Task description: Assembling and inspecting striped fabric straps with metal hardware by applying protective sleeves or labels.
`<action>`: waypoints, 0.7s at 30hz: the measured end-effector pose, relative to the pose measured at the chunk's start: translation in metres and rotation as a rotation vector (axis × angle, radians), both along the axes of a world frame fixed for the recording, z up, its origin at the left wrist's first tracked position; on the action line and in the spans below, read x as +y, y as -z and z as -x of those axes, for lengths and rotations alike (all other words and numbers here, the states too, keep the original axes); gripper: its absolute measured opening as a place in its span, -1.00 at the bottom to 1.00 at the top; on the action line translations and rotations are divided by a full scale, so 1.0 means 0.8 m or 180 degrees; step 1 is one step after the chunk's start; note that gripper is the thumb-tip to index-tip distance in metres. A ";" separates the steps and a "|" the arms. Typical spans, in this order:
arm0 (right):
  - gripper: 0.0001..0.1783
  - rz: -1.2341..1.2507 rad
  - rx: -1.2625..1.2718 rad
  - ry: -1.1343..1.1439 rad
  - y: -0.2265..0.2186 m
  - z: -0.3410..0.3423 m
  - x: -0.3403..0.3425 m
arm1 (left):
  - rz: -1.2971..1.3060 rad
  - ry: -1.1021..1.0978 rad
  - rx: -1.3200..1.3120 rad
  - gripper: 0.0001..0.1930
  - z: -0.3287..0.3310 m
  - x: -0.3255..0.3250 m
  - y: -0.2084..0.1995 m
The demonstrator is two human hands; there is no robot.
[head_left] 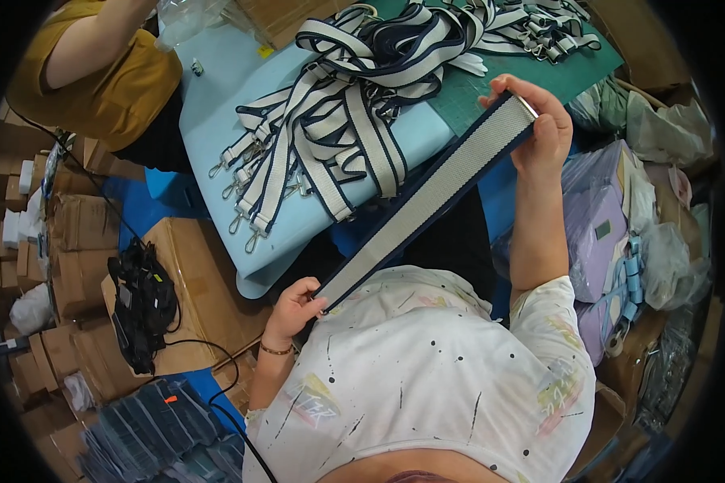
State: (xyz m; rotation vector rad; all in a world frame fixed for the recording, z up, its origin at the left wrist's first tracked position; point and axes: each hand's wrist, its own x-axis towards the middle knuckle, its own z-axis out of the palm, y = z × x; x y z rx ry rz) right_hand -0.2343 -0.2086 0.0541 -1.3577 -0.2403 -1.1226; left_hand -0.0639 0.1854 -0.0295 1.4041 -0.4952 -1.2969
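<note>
A wide webbing strap [427, 201], off-white with dark navy edges, is stretched slantwise between my hands above my lap. My left hand [294, 310] pinches its lower end close to my shirt. Up at the right, my right hand [543, 121] grips the other end, where a metal piece [526, 105] shows by the thumb. Just beyond the strap, a tangled heap of similar straps [354, 88] lies on the table, and several metal snap hooks [254, 241] hang at its near left side.
The light blue table [205, 129] carries a green mat [479, 97] on the right. Another person [109, 80] in a mustard top sits at the far left. Cardboard boxes [88, 221], a black bundle with a cable [141, 298] and plastic-wrapped purple goods [596, 217] crowd both sides.
</note>
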 end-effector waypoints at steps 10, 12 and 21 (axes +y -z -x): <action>-0.55 -0.0545 -0.0224 -0.0068 0.000 -0.005 -0.002 | 0.1590 -0.0049 0.0524 -0.70 -0.011 0.014 0.019; -0.56 -0.0279 -0.0025 -0.0266 -0.010 -0.009 0.008 | 0.1099 0.0524 -0.0079 -0.75 -0.026 0.013 0.017; -0.50 0.0946 -0.0094 -0.1202 -0.061 -0.032 0.046 | 0.0373 0.2373 0.0776 -0.40 -0.031 -0.058 -0.020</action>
